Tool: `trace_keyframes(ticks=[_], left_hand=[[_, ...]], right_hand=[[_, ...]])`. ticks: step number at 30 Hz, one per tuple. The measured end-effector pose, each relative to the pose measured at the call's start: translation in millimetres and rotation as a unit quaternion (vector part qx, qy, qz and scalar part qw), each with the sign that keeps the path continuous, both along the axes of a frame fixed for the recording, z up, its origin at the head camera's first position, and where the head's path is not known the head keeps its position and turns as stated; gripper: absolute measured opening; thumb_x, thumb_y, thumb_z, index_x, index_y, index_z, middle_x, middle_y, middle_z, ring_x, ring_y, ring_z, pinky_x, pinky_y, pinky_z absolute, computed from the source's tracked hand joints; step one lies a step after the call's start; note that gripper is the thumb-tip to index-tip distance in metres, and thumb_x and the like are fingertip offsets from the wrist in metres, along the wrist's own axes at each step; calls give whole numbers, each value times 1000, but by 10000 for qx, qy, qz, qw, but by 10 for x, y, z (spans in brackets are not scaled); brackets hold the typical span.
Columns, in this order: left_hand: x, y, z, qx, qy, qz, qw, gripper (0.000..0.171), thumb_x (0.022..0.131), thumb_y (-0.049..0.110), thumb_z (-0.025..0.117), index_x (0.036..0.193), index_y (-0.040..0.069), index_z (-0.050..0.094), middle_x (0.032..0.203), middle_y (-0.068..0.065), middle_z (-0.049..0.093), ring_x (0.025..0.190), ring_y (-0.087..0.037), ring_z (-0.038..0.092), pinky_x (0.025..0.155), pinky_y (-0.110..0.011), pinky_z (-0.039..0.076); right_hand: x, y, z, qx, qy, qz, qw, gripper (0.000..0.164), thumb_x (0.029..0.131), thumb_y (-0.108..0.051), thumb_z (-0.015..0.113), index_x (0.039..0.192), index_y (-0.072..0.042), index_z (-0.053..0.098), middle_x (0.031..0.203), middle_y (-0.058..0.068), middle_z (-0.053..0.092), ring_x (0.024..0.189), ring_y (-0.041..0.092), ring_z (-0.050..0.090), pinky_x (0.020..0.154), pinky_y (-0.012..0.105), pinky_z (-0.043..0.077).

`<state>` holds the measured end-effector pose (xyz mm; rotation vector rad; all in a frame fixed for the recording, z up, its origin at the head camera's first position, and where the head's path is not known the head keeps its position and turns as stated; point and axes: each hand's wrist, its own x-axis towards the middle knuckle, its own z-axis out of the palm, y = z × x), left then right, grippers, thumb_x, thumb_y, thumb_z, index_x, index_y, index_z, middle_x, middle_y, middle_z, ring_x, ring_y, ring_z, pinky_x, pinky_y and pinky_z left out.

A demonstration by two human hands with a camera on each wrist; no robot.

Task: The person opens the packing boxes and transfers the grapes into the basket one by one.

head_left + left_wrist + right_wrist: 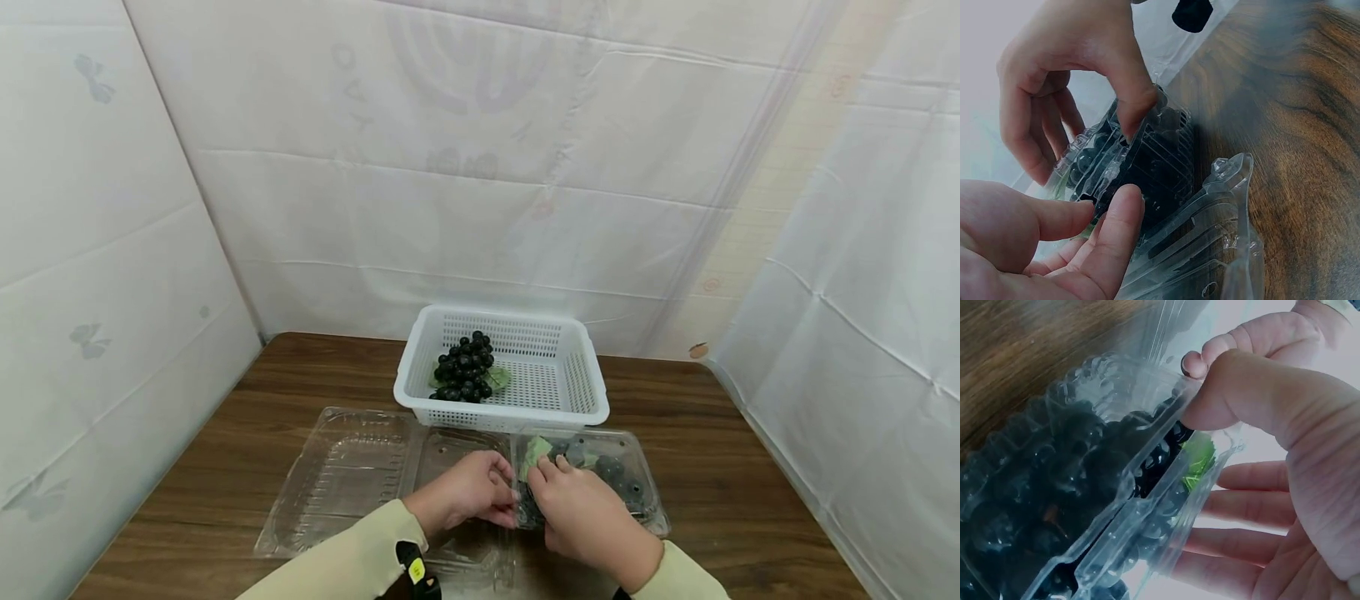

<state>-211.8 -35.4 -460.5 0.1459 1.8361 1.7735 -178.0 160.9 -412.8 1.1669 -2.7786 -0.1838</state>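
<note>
A clear plastic clamshell box [645, 492], filled with dark grapes [1054, 469] and some green leaves [1197, 459], sits at the front of the table. My right hand [581, 508] holds its near left part, with the thumb at the rim seam and the fingers spread over the lid. At the box's left end is my left hand [472, 492], its thumb and fingertips close about the edge. Whether those fingertips pinch the edge or only touch it cannot be made out. A narrow gap at the seam shows grapes between lid and base.
Behind the box stands a white perforated basket [592, 400] holding a bunch of black grapes [465, 367] with leaves. On the left lies an unfolded clear clamshell box [337, 475], partly under the left forearm. White sheeting [480, 208] encloses the wooden table [225, 467].
</note>
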Motion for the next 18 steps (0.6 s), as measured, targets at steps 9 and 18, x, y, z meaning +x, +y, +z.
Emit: trace_keyframes(ticks=[9,18], left_hand=[[-8,0,12,-122,42,-259,9996,21,95,-11,61,111,-1,52,81,-14,68,63,-19,68,69,-39,65],[-13,-4,32,-166,120,-309,9993,22,95,-9,64,111,0,51,80,-13,67,65,-20,70,71,-41,66]], right_hand=[[-75,32,21,-1,307,307,9991,37,77,-29,85,104,-13,65,90,0,65,72,14,65,52,25,50],[-133,61,19,60,520,574,9970,41,77,-34,82,109,-15,65,82,-4,59,56,5,39,44,21,27]])
